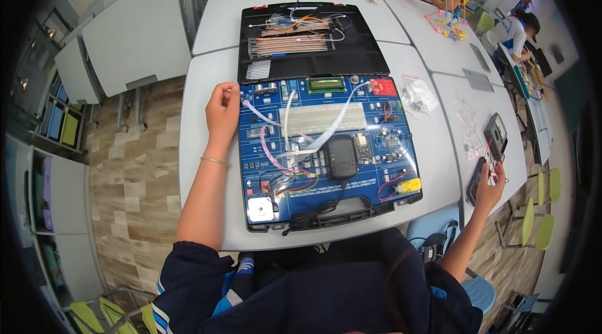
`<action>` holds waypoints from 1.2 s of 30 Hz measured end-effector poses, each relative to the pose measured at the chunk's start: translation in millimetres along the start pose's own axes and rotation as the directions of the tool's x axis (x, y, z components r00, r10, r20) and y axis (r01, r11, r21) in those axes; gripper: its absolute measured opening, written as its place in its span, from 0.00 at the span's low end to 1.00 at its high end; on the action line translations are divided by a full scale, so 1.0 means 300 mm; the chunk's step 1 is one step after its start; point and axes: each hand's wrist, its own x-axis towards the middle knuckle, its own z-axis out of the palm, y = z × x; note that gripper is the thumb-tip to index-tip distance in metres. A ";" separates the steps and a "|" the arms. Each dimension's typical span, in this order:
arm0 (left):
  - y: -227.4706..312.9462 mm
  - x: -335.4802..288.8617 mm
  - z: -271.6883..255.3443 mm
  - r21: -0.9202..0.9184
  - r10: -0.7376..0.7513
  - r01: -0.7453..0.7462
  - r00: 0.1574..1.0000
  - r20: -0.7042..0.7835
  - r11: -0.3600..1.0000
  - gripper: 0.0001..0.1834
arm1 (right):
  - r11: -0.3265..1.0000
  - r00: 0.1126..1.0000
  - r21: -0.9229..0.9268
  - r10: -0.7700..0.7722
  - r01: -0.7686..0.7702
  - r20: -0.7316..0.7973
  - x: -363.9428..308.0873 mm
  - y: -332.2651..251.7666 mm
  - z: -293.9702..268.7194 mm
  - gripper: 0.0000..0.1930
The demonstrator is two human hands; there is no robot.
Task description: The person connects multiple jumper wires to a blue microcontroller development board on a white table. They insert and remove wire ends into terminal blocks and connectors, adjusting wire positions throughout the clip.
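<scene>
A blue microcontroller trainer board (301,208) lies in an opened black case (370,52) in front of me. My left hand (222,107) is closed, fingers curled at the board's upper left edge; whatever they may hold is hidden. On the board are a white breadboard (322,120), a black power adapter (340,157) and white and pink ribbon wires (332,128). At the right table edge, my right hand (489,188) has its fingers around a dark, flat object (475,178). Just beyond it rests a black meter-like device (496,133) with thin red and black leads.
The case lid holds rainbow jumper wires (291,44). Clear bags of small parts (419,97) lie right of the case. Across the tables a person handles a colourful stick frame (453,20); another person (511,33) works further right. A blue chair (480,293) stands at my right.
</scene>
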 end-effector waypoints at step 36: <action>-0.034 0.001 0.010 -0.148 -0.106 0.108 0.994 0.019 0.983 0.15 | 0.339 0.936 0.878 0.220 -0.337 0.274 0.091 -0.490 0.639 0.14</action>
